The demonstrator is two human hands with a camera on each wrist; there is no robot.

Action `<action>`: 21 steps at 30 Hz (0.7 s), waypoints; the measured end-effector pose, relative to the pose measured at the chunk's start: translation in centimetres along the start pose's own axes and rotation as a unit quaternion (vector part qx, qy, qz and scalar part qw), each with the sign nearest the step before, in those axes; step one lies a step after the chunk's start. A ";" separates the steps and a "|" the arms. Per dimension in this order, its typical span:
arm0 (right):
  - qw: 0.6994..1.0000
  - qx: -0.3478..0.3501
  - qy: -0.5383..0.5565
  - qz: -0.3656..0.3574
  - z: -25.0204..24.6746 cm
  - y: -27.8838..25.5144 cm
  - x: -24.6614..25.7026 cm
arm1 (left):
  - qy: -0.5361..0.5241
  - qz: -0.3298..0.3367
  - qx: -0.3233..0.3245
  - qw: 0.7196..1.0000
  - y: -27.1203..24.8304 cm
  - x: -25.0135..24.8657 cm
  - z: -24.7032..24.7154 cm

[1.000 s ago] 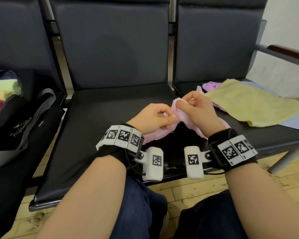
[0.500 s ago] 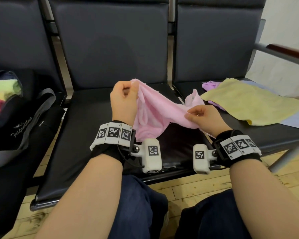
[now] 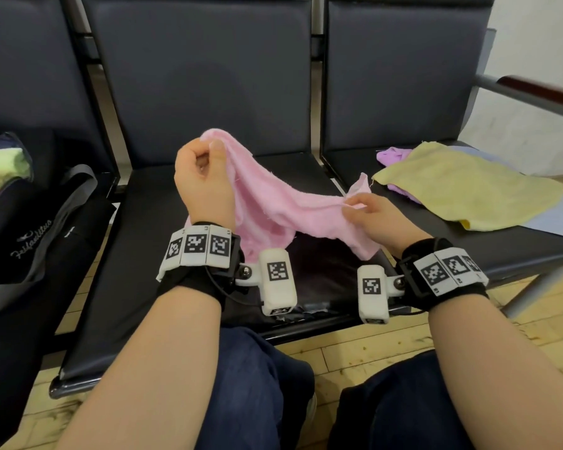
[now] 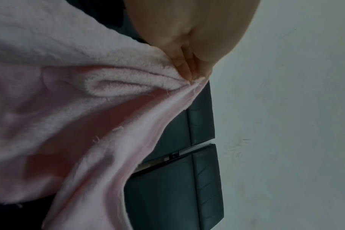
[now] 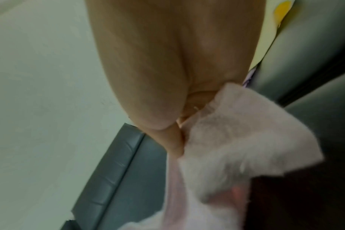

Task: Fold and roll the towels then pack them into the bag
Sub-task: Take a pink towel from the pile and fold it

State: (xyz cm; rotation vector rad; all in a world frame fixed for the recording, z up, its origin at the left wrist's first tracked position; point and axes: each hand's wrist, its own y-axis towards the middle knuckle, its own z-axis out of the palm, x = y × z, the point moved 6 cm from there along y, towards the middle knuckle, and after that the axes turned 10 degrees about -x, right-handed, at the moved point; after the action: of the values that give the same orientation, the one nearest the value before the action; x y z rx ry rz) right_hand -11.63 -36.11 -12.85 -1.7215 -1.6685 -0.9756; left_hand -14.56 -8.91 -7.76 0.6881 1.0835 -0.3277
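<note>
Left hand (image 3: 202,177): raised above the middle seat (image 3: 143,254), fingers curled into a fist, thumb pressed against them, pinching one corner of the pink towel (image 3: 273,209). The left wrist view confirms the fingertips (image 4: 184,68) clamped on a gathered fold of the pink towel (image 4: 79,101).

Right hand (image 3: 376,222): lower than the left hand and to its right, thumb and forefinger pinching the opposite edge of the towel, with a small flap standing up just beyond the fingers. The right wrist view shows the fingers (image 5: 175,140) closed on the towel's edge (image 5: 236,140).

The pink towel hangs between the two hands, slack and creased, sloping down from the left hand to the right; its lower part sags toward the seat below the wrists. Contact with the seat cannot be confirmed.

To the right of the right hand, on the neighbouring seat, a yellow towel (image 3: 468,186) lies flat over a purple towel (image 3: 392,155), with a pale blue cloth (image 3: 553,219) beneath at the far edge.

To the left of the left hand, well apart, a black bag (image 3: 30,228) stands open, with rolled green and pink towels (image 3: 4,170) inside.
</note>
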 end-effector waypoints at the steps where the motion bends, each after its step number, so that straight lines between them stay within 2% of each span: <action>1: 0.999 0.002 0.051 -0.010 0.0 -0.4 0.9 | -0.003 -0.018 0.016 1.000 -0.1 0.3 0.3; 3: 0.984 0.009 0.173 -0.027 0.0 -1.3 2.7 | 0.004 -0.053 0.065 0.996 -0.8 1.0 1.1; 6: 0.934 0.040 0.353 -0.028 0.1 -2.0 5.0 | 0.006 -0.060 0.128 0.990 -1.8 1.0 2.3; 9: 0.883 0.084 0.461 -0.040 0.3 -2.1 6.4 | -0.010 -0.017 0.114 0.993 -1.7 -0.4 2.2; 10: 0.879 0.086 0.467 -0.045 0.6 -2.1 6.5 | -0.014 0.000 0.106 0.994 -1.6 -0.8 2.1; 13: 0.928 0.006 0.368 -0.062 1.0 -1.7 6.4 | 0.008 0.036 0.111 0.993 -1.7 -1.3 2.0; 15: 0.945 -0.045 0.315 -0.069 1.1 -1.3 6.3 | 0.047 0.048 0.120 0.990 -1.6 -0.8 1.9; 17: 0.958 -0.076 0.259 -0.097 1.0 -1.2 6.5 | 0.079 0.019 0.133 0.988 -1.5 0.1 1.9; 21: 0.978 -0.100 0.060 -0.175 1.4 -1.1 6.8 | 0.159 -0.023 0.168 0.973 -1.6 1.5 2.1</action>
State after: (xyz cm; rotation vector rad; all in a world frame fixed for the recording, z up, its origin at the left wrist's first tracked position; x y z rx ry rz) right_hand -12.73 -30.86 -8.29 -1.4793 -1.8838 -1.4233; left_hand -13.31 -11.33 -9.04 1.0433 1.3659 -0.4567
